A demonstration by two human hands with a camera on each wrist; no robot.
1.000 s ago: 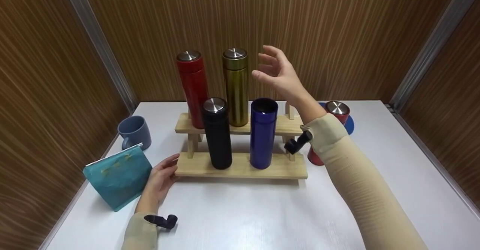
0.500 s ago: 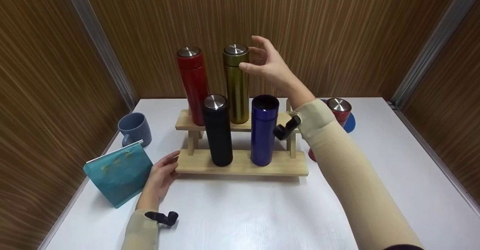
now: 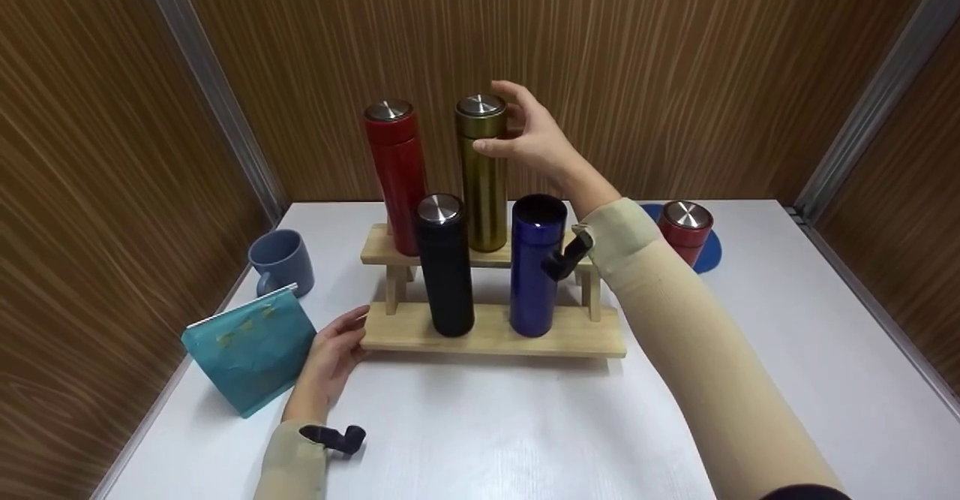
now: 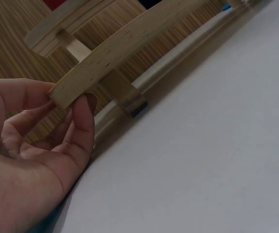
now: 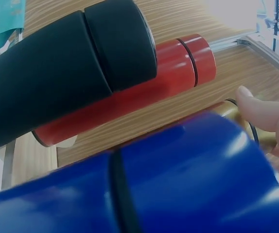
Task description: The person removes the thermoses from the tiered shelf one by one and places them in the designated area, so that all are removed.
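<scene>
Gripping the capped top of the tall gold metal flask (image 3: 483, 177), which is standing unlifted on the upper tier of the two-tier wooden rack (image 3: 491, 332), the right hand (image 3: 534, 140) is curling round it while the left hand (image 3: 334, 350) is pinching that rack's lower left end.

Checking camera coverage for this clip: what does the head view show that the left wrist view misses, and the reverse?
Head only: the right hand gripping the gold flask near its cap, the other flasks, the mug and the teal pouch. Left wrist only: the thumb and fingers pinching the end of the shelf's lower board. Both: the left hand at the wooden shelf on the white table.
</scene>
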